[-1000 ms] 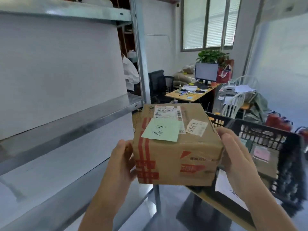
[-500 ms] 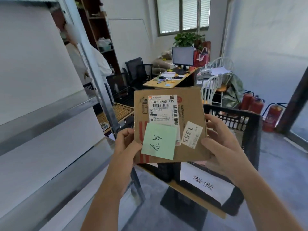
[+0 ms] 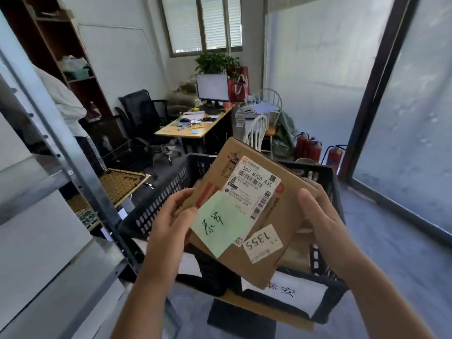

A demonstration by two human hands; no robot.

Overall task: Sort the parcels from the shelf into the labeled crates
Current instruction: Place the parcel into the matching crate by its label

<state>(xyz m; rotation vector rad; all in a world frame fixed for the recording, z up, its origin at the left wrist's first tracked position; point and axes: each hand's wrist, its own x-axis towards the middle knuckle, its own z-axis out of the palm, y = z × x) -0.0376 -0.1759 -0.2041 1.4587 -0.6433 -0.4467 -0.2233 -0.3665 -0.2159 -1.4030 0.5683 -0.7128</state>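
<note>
From the head camera, the only view there is, a cardboard parcel [image 3: 254,216] is held in the air between both hands, over the open top of a black crate [image 3: 156,209]. The left hand [image 3: 171,223] grips its near-left edge, with the thumb curled onto the top face beside a green note [image 3: 219,228]. The right hand [image 3: 322,223] clasps the right side, thumb on top and fingers wrapped out of sight underneath.

As for progress, I would say this parcel is off the shelf [image 3: 49,265], which stands at about nine o'clock, but not yet in the crate; it still has to be lowered and let go. A white sign [image 3: 291,292] with two written characters hangs on the crate's near wall, and the green note carries handwriting that looks similar, though I cannot match them for certain. Whether the crate already holds other parcels is hidden behind this one, and the shelf levels in view show none waiting.

The parcel is tilted, its labelled face turned up toward the wearer. Its long axis runs from about seven o'clock near the body to one o'clock, the far corner raised above the crate's back rim.
</note>
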